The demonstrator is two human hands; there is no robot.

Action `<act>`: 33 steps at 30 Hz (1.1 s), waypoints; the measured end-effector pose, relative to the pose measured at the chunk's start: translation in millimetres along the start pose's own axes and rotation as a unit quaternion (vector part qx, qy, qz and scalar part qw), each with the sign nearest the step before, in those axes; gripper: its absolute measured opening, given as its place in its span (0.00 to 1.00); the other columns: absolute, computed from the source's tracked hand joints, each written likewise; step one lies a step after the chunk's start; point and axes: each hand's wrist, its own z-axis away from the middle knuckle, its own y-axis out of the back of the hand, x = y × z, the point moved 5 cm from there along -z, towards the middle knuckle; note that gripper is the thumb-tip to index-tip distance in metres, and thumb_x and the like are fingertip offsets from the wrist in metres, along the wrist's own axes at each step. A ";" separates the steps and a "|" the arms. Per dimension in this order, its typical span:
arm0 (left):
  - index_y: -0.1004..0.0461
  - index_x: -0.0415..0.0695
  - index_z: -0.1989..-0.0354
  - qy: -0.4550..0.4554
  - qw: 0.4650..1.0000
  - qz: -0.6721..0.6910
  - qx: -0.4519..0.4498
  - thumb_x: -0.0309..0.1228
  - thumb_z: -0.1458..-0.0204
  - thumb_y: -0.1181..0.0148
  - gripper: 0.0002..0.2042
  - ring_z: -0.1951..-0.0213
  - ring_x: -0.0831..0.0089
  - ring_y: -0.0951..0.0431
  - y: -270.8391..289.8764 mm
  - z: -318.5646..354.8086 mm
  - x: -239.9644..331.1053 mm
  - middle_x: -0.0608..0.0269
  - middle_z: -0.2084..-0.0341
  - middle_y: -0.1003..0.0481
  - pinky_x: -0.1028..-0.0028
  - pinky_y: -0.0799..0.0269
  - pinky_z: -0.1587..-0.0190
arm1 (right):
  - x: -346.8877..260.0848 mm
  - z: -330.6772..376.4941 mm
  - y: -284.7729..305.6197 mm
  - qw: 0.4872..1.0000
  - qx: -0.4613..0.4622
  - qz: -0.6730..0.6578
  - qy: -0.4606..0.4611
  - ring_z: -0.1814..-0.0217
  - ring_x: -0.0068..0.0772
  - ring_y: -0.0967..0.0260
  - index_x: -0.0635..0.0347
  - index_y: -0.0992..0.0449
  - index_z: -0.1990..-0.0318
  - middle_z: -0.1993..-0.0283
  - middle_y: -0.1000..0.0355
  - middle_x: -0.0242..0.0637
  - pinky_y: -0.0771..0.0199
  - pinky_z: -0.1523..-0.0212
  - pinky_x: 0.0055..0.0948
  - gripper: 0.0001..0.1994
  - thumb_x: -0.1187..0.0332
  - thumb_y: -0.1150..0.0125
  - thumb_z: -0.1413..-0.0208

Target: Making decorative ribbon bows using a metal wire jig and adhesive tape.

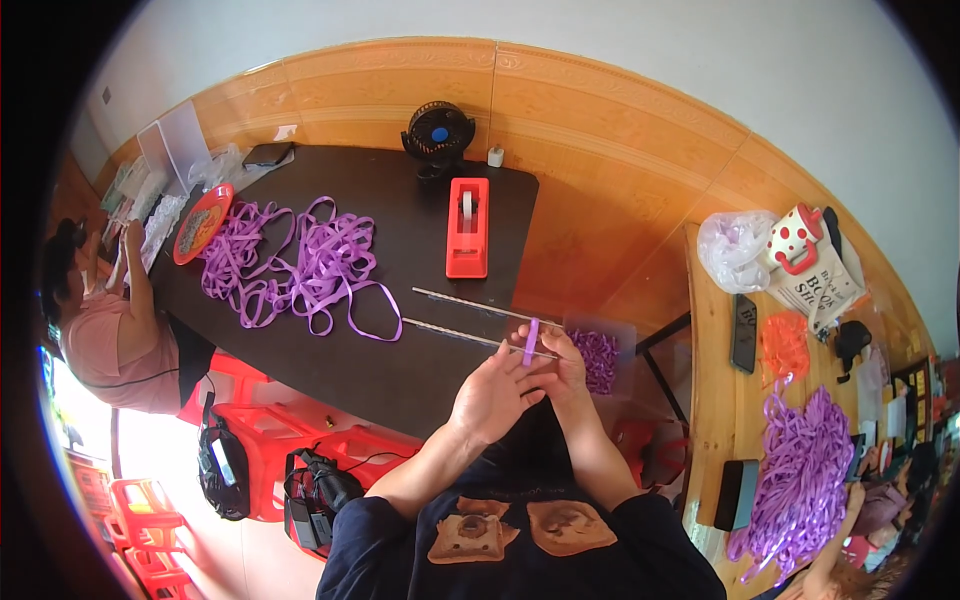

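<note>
A short band of purple ribbon stands across the ends of two thin twisted metal rods, between my hands. My right hand has its fingers closed on this band from the right. Beside it, my left hand is turned partly palm up, its fingers stretched and apart, fingertips close to the band. The farther metal rod and the nearer metal rod stick out over the dark table's right side. A long purple ribbon lies in a loose tangle to the left. Cut purple pieces fill a clear plastic box just beyond my right hand.
On the dark table stand a red tape dispenser, a black fan and an orange-red plate. A wooden table at right bears a purple ribbon heap and a phone. Another person sits at left.
</note>
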 end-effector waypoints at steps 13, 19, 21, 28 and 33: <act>0.45 0.36 0.39 -0.003 1.000 0.001 0.000 0.52 0.40 0.60 0.32 0.44 0.58 0.36 3.1 -0.6 -1.1 0.50 0.42 0.37 0.64 0.42 0.45 | -1.0 1.3 -2.6 0.999 0.037 -0.001 -0.021 0.48 0.43 0.28 0.65 0.25 0.58 0.52 0.26 0.47 0.29 0.46 0.40 0.12 0.66 0.44 0.45; 0.44 0.35 0.39 -0.004 1.000 0.003 -0.001 0.51 0.40 0.60 0.31 0.44 0.58 0.35 1.6 -0.1 -1.1 0.50 0.42 0.37 0.64 0.42 0.45 | -0.1 -3.0 -3.8 1.000 -0.011 -0.012 0.012 0.49 0.43 0.30 0.67 0.25 0.60 0.57 0.26 0.43 0.30 0.47 0.41 0.12 0.66 0.45 0.45; 0.44 0.35 0.39 -0.002 1.000 0.004 -0.002 0.51 0.40 0.60 0.31 0.44 0.58 0.35 0.9 -0.3 -1.2 0.51 0.43 0.37 0.64 0.42 0.45 | 0.8 -3.7 -2.5 1.000 -0.002 -0.011 0.014 0.49 0.42 0.30 0.67 0.25 0.60 0.58 0.26 0.42 0.29 0.47 0.41 0.12 0.66 0.45 0.45; 0.44 0.36 0.39 -0.003 1.000 0.005 0.007 0.51 0.39 0.61 0.31 0.44 0.58 0.35 1.5 0.4 -1.0 0.51 0.43 0.36 0.65 0.42 0.46 | 1.1 2.0 1.0 0.999 0.024 0.019 -0.019 0.52 0.40 0.28 0.66 0.26 0.59 0.55 0.26 0.46 0.28 0.50 0.37 0.12 0.67 0.45 0.45; 0.44 0.37 0.39 -0.002 1.000 -0.002 0.005 0.51 0.40 0.60 0.30 0.44 0.58 0.35 0.0 0.9 -0.5 0.51 0.43 0.36 0.65 0.42 0.46 | -3.8 8.8 9.6 0.998 0.048 0.044 0.014 0.53 0.38 0.27 0.63 0.25 0.61 0.56 0.26 0.43 0.27 0.49 0.37 0.07 0.71 0.44 0.45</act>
